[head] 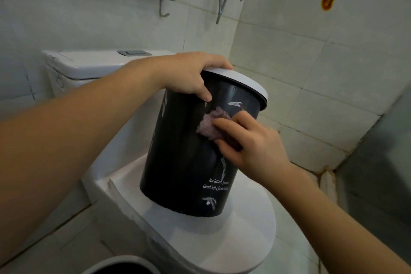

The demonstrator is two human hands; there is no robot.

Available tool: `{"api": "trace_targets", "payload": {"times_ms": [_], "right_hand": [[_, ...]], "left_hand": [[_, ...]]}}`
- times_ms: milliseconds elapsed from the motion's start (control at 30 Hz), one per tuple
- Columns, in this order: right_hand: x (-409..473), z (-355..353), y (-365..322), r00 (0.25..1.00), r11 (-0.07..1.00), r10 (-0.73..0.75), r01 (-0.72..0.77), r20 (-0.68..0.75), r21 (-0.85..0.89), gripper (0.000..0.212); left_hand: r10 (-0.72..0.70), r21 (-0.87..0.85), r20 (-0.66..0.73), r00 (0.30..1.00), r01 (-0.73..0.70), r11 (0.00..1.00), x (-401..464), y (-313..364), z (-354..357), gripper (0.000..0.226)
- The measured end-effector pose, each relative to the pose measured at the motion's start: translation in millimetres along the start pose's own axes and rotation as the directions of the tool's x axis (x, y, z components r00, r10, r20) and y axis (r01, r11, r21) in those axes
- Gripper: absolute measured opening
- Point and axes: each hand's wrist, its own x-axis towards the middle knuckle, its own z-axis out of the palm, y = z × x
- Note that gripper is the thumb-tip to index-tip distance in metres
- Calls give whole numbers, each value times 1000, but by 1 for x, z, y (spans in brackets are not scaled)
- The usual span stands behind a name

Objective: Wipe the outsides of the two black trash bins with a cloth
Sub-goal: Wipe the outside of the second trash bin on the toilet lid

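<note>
One black trash bin (189, 158), centre frame, tilted on the closed toilet lid (244, 236). My left hand (191, 75) grips its white rim (249, 83); my right hand (249, 142) presses a bunched cloth (211, 125) against its side with curled fingers. A second bin's rim (120, 262) shows at the bottom edge.

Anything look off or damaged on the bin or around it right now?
Yes. The black bin stands tilted on the closed toilet lid, steadied by the left hand. Its printed white pattern looks scratched and patchy near the cloth and the base.

The black bin (189, 162) looks like smooth, slightly glossy plastic. The cloth (211, 125) is seen as fuzzy and matt. Glossy ceramic is shown on the toilet lid (244, 240).
</note>
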Motion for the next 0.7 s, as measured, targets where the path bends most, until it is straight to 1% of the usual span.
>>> {"api": "trace_targets", "payload": {"times_ms": [67, 200, 333, 433, 567, 633, 700], "right_hand": [[4, -1, 2, 1000, 1000, 6, -6, 6, -6, 32], [28, -2, 7, 987, 989, 150, -149, -59, 21, 36], [30, -3, 14, 987, 987, 157, -155, -46, 36, 38], [21, -7, 30, 966, 967, 250, -247, -64, 58, 39], [14, -8, 41, 935, 938, 348, -346, -65, 31, 37], [16, -6, 33, 930, 932, 361, -358, -67, 49, 37], [20, -4, 22, 948, 950, 310, -306, -70, 56, 39]], "left_hand": [[8, 3, -2, 1000, -8, 1000, 0, 0, 1, 64], [19, 24, -5, 1000, -19, 1000, 0, 1, 1, 64], [6, -7, 13, 1000, -6, 1000, -3, 0, -2, 63], [-6, -29, 4, 1000, 6, 1000, -5, -2, -3, 62], [-22, -37, -6, 1000, 22, 999, -4, -3, -2, 62], [-27, -38, -8, 1000, 26, 999, -4, -3, -3, 62], [-28, -43, -5, 1000, 28, 999, -3, -1, -3, 62]]}}
